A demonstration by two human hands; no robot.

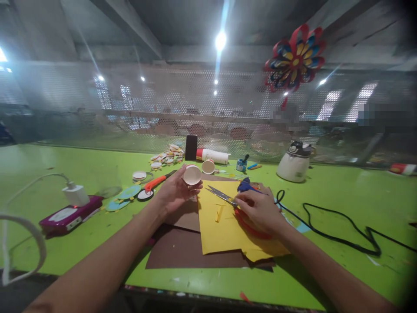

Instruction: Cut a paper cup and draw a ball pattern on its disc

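Observation:
My left hand [174, 195] grips a white paper cup [192, 175], its open mouth turned toward me. In my right hand [260, 211] is a pair of scissors [222, 195] with red handles; the blades point left and stand slightly apart, a short way from the cup. Below the scissors lies yellow paper [221, 239] with a few small cut scraps on it. Brown sheets [182, 252] are spread underneath. Just beyond my right hand rests a dark blue tool [247, 184] that looks like a glue gun, partly hidden.
Another paper cup [208, 166], a stack of cups [213, 156] and a black phone [191, 148] stand behind. An orange-handled cutter [155, 183] and blue paper discs [130, 192] lie left, near a purple power strip [71, 215]. Right are a black cord [339, 243] and a white kettle [294, 163].

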